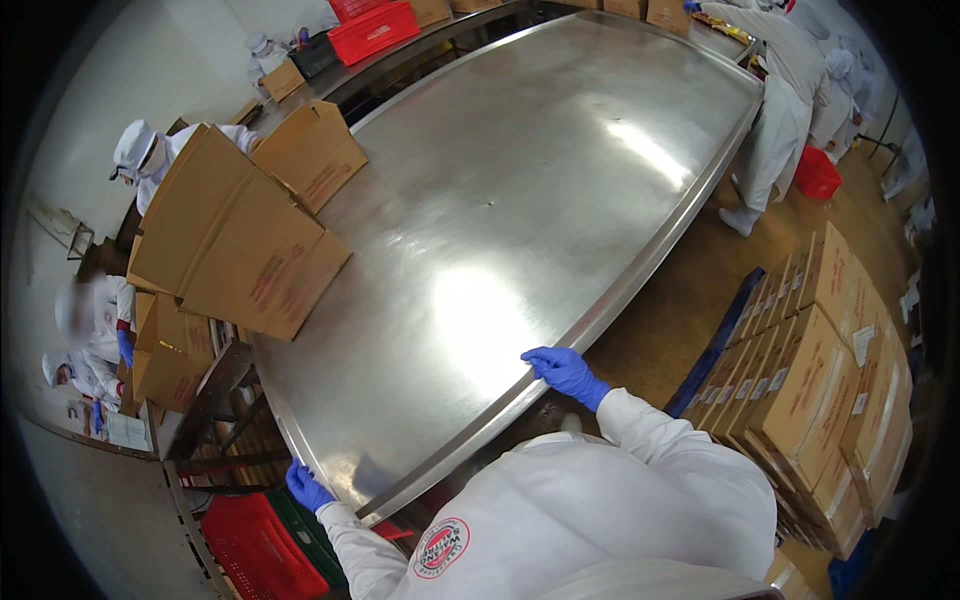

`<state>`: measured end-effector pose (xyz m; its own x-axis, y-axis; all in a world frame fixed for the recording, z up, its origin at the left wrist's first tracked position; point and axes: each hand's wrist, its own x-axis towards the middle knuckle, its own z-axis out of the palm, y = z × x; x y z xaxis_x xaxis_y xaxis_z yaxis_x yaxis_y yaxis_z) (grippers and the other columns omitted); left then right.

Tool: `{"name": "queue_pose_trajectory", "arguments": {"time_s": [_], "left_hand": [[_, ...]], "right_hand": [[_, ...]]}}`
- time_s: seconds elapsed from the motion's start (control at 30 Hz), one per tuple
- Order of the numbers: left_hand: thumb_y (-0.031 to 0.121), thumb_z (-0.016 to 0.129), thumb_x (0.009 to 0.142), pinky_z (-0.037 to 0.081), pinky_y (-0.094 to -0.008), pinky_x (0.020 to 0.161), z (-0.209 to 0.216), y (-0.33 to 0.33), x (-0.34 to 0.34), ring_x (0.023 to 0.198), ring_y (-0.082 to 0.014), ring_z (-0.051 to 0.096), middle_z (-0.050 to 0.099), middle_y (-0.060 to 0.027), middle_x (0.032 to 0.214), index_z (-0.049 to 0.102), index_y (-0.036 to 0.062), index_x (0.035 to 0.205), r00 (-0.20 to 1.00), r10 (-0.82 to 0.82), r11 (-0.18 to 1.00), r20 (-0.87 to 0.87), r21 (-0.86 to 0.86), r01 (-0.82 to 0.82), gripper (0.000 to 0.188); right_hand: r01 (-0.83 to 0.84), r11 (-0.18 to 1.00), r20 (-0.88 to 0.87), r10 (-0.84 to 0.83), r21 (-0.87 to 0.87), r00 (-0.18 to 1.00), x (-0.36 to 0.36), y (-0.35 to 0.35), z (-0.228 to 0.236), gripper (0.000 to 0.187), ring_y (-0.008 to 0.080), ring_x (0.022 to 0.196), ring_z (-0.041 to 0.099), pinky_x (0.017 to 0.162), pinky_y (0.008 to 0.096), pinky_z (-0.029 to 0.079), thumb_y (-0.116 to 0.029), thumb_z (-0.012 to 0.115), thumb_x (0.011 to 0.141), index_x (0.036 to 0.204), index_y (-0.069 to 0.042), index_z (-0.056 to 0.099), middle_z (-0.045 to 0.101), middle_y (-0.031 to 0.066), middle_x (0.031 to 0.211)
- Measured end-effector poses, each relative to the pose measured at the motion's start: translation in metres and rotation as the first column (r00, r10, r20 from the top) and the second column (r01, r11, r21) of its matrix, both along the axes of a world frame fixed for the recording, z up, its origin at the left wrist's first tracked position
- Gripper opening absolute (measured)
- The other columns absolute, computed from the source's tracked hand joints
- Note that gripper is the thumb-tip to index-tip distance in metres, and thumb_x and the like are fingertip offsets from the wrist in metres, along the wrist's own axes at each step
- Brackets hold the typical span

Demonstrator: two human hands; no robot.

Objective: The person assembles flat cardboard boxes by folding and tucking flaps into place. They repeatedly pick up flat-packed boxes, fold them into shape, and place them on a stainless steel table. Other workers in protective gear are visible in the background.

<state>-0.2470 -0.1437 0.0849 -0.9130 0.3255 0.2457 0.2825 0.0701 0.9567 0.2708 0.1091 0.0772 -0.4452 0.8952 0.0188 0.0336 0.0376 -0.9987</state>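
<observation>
Where boxes point(265, 262) stand, table point(450, 210) is hidden.

The left hand point(308, 486) and right hand point(568, 374) both wear thin blue gloves point(578, 382), rubbery-looking and finely wrinkled. Ahead of the 2 hands I see the table point(450, 150), smooth bare metal, glossy enough to throw back a white glare left of the right hand. The coat point(620, 500) behind them is matt white cloth. Cartons point(250, 245) beyond the left hand are matt brown cardboard, like the stack point(800, 390) right of the right hand. The crate point(250, 545) down beside the left hand looks like red plastic; the floor point(700, 270) past the right hand has a dull sheen.
</observation>
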Motion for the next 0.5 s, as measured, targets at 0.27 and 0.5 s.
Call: {"name": "queue_pose_trajectory", "arguments": {"time_s": [0.27, 0.5], "left_hand": [[0.004, 0.051, 0.091, 0.044, -0.0315, 0.091, -0.059, -0.083, -0.040, 0.098, -0.0199, 0.055, 0.059, -0.0125, 0.109, 0.052, -0.0034, 0.121, 0.978, -0.019, 0.973, 0.208, -0.223, 0.066, 0.030], [0.015, 0.073, 0.079, 0.045, -0.0337, 0.078, -0.058, -0.066, -0.085, 0.084, -0.0208, 0.051, 0.057, -0.0109, 0.092, 0.051, 0.0004, 0.103, 0.947, -0.285, 0.712, 0.149, -0.629, 0.313, 0.036]], "right_hand": [[0.254, 0.967, 0.099, -0.249, -0.036, 0.963, -0.017, -0.002, -0.003, 0.021, 0.0111, 0.068, 0.058, 0.066, 0.0263, 0.049, -0.016, 0.056, 0.092, 0.105, -0.006, 0.068, 0.068, 0.0025, 0.083], [-0.093, 0.857, 0.590, -0.267, 0.508, 0.762, -0.074, -0.008, 0.042, 0.030, 0.0274, 0.099, 0.061, 0.087, 0.0370, 0.048, -0.024, 0.055, 0.091, 0.118, -0.011, 0.062, 0.063, 0.0135, 0.111]]}}
